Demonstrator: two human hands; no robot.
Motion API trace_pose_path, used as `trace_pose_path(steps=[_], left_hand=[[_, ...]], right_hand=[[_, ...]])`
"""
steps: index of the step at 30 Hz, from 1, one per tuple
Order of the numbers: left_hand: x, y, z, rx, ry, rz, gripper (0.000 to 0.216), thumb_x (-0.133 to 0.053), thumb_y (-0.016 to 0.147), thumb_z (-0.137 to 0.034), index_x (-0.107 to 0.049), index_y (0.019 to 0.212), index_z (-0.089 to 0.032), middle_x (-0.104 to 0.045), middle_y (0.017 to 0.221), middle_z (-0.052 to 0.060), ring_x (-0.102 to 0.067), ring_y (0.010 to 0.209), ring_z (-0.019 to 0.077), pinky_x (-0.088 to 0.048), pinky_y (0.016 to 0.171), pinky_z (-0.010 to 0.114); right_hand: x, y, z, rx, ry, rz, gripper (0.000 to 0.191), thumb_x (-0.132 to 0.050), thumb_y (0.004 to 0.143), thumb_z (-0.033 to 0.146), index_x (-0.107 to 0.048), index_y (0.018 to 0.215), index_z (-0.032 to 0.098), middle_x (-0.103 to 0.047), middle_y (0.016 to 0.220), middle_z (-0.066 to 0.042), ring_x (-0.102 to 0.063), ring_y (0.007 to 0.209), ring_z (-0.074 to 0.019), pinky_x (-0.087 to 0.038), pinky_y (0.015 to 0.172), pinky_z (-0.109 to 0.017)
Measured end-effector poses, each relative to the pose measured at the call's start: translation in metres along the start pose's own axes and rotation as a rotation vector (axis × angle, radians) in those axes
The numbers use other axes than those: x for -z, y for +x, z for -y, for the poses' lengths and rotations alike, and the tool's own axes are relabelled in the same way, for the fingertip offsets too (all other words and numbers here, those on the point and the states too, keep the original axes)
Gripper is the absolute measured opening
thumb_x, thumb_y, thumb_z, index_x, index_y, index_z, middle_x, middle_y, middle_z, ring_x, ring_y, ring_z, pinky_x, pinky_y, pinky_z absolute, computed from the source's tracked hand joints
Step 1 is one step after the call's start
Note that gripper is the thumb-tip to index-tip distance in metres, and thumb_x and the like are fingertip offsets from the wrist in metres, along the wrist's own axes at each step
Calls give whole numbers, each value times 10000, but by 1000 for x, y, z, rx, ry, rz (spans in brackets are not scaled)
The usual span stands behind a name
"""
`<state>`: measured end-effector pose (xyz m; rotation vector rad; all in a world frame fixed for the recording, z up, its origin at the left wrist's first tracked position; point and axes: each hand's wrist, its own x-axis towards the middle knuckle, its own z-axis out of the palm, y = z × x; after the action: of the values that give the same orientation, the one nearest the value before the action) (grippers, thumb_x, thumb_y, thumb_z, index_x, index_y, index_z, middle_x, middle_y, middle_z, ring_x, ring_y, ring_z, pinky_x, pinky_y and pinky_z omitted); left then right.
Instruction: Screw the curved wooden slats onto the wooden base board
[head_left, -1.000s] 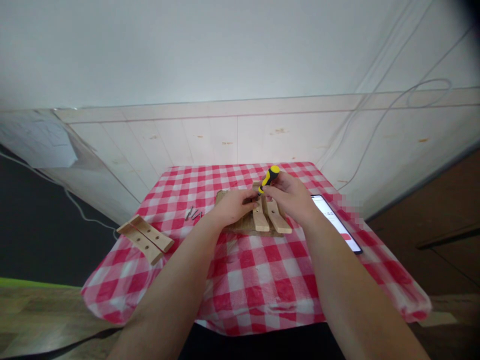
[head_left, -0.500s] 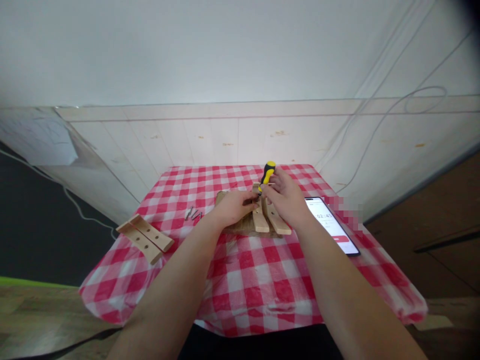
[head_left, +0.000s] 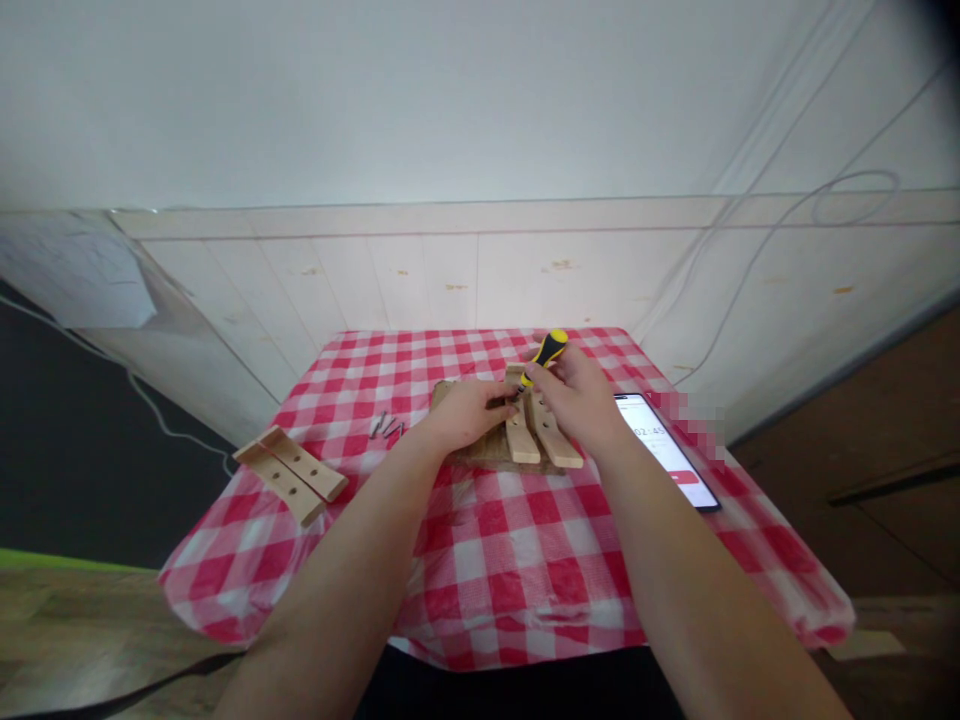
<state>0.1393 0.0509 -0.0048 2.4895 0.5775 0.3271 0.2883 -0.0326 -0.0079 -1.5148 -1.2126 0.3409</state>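
My right hand [head_left: 574, 385] is closed round a yellow-and-black screwdriver [head_left: 551, 348], whose handle leans up to the right. Its lower end points down at a pale wooden piece with drilled holes [head_left: 523, 445]. Beside the tip, my left hand [head_left: 469, 410] has its thumb and fingers drawn together over that piece; what they pinch is hidden. A second, similar wooden piece [head_left: 559, 447] lies just to the right, under my right hand. Both pieces rest on a brown cardboard sheet [head_left: 480, 458].
Two more holed wooden pieces [head_left: 292, 475] lie side by side at the table's left. Several screws [head_left: 386, 427] are left of the cardboard. A phone with a lit timer screen [head_left: 667, 450] lies at right on the red-and-white checked tablecloth [head_left: 517, 590]. A wall [head_left: 420, 280] stands behind.
The screwdriver's handle has tipped further to the right, and my right hand's fingers have shifted round it. My left hand and the wooden pieces stay in nearly the same place.
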Motion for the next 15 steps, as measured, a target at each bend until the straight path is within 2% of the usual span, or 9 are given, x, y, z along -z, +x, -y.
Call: trace_pose_path(steps=[2,7,9,13,15], left_hand=[[0,0,1,4,8,3,337,-509,882,-292,-653,1168,-188,-705,1118,62,-643,982,207,-470,870,297],[1,-2,-1,12,30,-5,326,-514,881,-284,-656,1167,-212,-708,1115,44,-642,978,200,-461,889,292],[2,-2,-2,5,24,-4,321,-512,882,-279,-657,1160,-209,-712,1100,42,-645,958,197,-465,869,284],[2,-2,-2,-19,4,-6,282,-517,879,-274,-673,1103,-202,-720,1056,35,-645,922,192,-463,832,274],[2,-2,-2,-26,-10,-8,266,-510,883,-274,-677,1074,-195,-724,1010,31,-644,887,185,-464,800,267]], right_hand=[[1,0,1,-3,-38,-14,277,-614,775,465,-545,878,218,-649,793,-28,-600,681,-191,-468,606,-346],[-3,-3,6,-8,-126,-157,293,-708,691,401,-501,794,221,-602,716,-8,-568,643,-190,-456,606,-353],[-4,-2,6,-44,-36,-124,287,-692,709,402,-508,836,222,-609,742,-10,-566,626,-179,-462,595,-349],[-2,0,4,-90,262,56,275,-660,735,374,-521,922,227,-628,812,-9,-586,632,-162,-484,567,-330],[0,1,3,-82,300,124,247,-630,757,375,-541,933,226,-631,829,-15,-603,672,-168,-495,583,-332]])
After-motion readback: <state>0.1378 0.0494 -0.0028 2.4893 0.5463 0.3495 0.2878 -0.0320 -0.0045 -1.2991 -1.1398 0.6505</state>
